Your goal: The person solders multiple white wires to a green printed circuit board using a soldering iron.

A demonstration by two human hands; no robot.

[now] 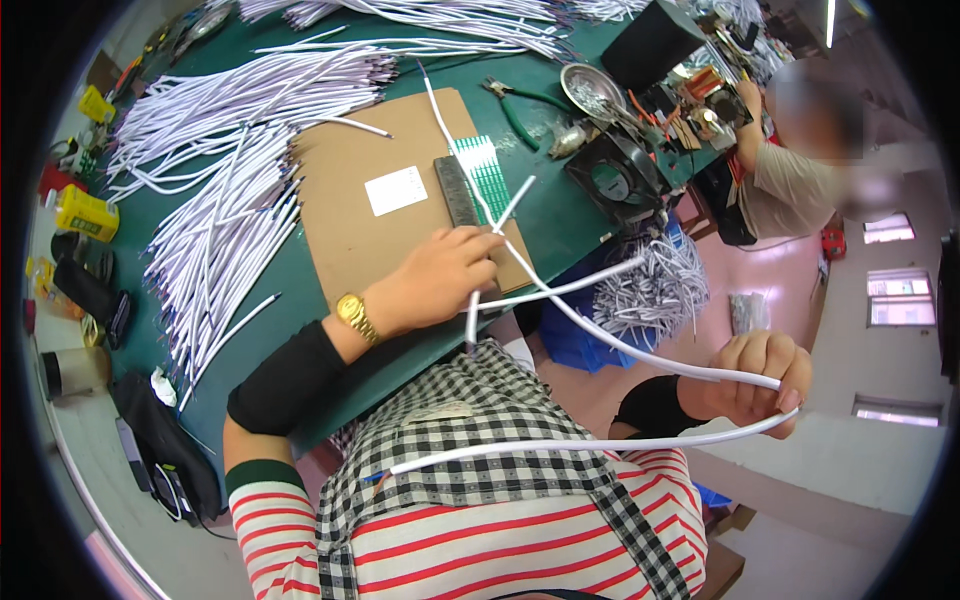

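My right hand (765, 375) is closed around the bend of a long white cable (640, 353), out at the right. One length runs from there up past my left hand across the table; the other comes back over my checked apron, with bare coloured wire ends (380, 478). My left hand (440, 280), a gold watch on its wrist, lies curled at the edge of a cardboard sheet (340, 250). White cable pieces (515, 200) cross at its fingertips and stick out below it, so it seems to grip them; the exact hold is hidden.
Bundles of white cables (230, 200) cover the green table's left side. A dark bar (457, 190) and a green circuit panel (487, 175) lie on the cardboard. Pliers (520, 110), a metal bowl (592, 90) and a fan (612, 178) stand beyond. Another person (800, 180) sits right.
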